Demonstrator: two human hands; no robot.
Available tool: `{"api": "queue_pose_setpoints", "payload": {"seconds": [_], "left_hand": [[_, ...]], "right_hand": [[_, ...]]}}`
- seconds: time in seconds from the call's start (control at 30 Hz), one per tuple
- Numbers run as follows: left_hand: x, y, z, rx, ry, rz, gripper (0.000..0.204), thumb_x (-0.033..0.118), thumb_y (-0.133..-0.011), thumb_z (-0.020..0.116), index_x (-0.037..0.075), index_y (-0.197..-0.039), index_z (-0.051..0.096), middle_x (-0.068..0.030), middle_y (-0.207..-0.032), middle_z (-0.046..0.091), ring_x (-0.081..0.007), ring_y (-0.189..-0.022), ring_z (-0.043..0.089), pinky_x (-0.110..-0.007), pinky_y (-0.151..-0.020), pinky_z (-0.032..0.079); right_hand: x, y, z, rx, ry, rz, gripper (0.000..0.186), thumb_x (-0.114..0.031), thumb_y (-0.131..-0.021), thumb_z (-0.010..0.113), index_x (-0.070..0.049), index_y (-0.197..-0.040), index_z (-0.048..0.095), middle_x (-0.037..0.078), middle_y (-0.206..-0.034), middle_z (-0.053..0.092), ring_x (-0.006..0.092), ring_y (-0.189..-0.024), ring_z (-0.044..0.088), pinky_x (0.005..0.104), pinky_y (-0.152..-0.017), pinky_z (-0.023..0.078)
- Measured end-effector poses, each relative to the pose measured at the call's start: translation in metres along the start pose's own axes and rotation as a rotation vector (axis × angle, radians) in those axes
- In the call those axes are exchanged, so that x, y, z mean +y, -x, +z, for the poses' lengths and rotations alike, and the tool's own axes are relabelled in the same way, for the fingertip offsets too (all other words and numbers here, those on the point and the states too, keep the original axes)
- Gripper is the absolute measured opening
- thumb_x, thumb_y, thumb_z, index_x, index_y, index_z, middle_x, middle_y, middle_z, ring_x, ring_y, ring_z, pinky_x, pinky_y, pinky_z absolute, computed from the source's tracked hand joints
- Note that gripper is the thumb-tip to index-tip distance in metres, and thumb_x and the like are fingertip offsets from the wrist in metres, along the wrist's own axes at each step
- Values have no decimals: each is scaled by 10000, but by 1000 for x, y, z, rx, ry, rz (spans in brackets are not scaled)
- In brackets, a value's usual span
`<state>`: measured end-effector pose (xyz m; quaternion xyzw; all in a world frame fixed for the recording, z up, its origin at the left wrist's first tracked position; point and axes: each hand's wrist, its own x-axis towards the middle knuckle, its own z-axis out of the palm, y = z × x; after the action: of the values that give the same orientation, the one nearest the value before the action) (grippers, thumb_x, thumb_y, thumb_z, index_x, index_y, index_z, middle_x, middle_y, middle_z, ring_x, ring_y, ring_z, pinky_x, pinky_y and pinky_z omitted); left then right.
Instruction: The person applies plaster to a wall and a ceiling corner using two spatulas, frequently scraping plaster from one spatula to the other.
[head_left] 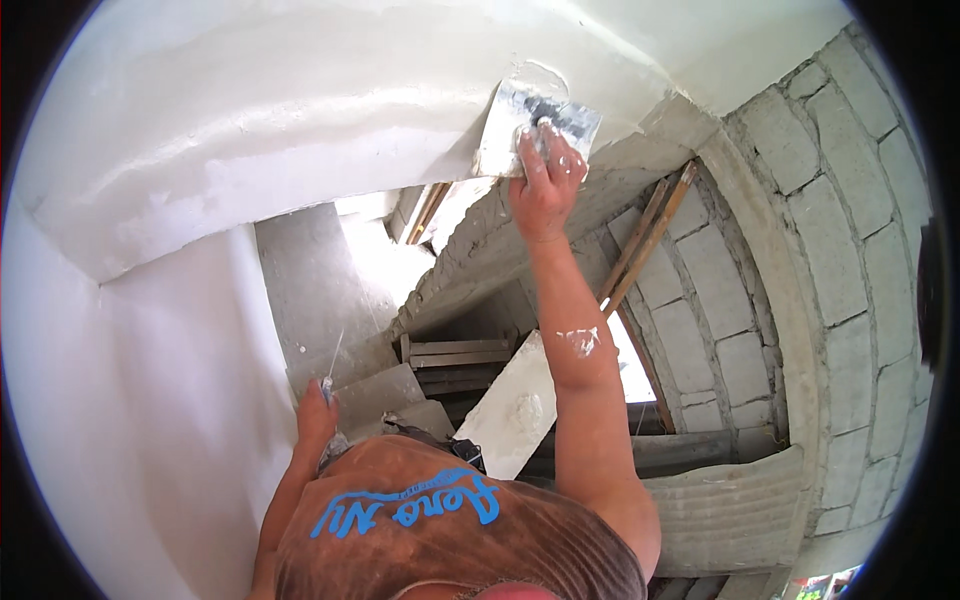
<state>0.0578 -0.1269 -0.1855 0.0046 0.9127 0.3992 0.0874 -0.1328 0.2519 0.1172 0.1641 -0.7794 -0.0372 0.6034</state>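
Note:
My right hand point(543, 190) grips a rectangular steel trowel point(500, 140) smeared with white plaster, its blade against the white plastered surface point(300, 90) at the top of the view, by its lower edge and near the corner. White smears mark that forearm. Low on the left, my left hand point(315, 415) is closed around the handle of a narrow tool point(327, 385) with a thin part pointing up, seen too small to tell its exact kind. It is held beside the smooth white wall point(170, 380), away from the trowel.
A grey block wall point(840, 270) curves along the right, with leaning timber strips point(650, 230). A rough concrete edge point(450, 270) runs diagonally above grey steps or ledges point(400, 390). A white board point(500, 430) lies below, beside slatted wood point(455, 350).

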Motion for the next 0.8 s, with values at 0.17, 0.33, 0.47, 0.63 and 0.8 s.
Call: {"api": "queue_pose_setpoints", "payload": {"seconds": [0.17, 0.33, 0.47, 0.63, 0.8], "left_hand": [[4, 0, -4, -40, 4, -8, 309, 160, -878, 613, 1, -1117, 497, -281, -995, 620, -478, -929, 600, -535, -795, 473], [4, -5, -1, -60, 3, 9, 308, 164, -882, 614, -3, -1113, 497, -280, -990, 616, -475, -931, 599, -533, -793, 470], [6, -6, 3, -63, -5, 58, 312, 180, -889, 616, 5, -1119, 498, -274, -996, 617, -472, -933, 601, -530, -790, 469], [17, -4, 6, -74, 9, 45, 323, 196, -892, 622, 22, -1135, 499, -265, -1001, 626, -467, -936, 608, -525, -790, 477], [23, 3, 2, -88, -13, -2, 340, 203, -892, 624, 19, -1149, 499, -265, -989, 635, -468, -926, 615, -528, -786, 480]], "right_hand": [[-16, 35, -13, -122, -87, 32, 583, 61, -639, 621, -146, -1181, 668, 98, -1273, 596, 316, -1109, 549, 445, -969, 383], [-34, 31, -42, -12, -95, 86, 499, 43, -696, 634, -116, -1166, 692, 98, -1194, 640, 284, -1072, 559, 399, -913, 393], [-47, -27, -49, 161, -68, 25, 384, -7, -734, 637, -133, -1082, 737, 92, -1146, 671, 273, -1019, 597, 390, -885, 406], [-53, -58, -22, 161, -4, -65, 457, -9, -758, 636, -201, -1167, 703, 51, -1153, 658, 235, -1052, 568, 382, -898, 380], [-53, -46, -2, 113, 12, -41, 479, -13, -762, 634, -219, -1191, 682, 33, -1190, 628, 220, -1060, 560, 390, -918, 363]]}}
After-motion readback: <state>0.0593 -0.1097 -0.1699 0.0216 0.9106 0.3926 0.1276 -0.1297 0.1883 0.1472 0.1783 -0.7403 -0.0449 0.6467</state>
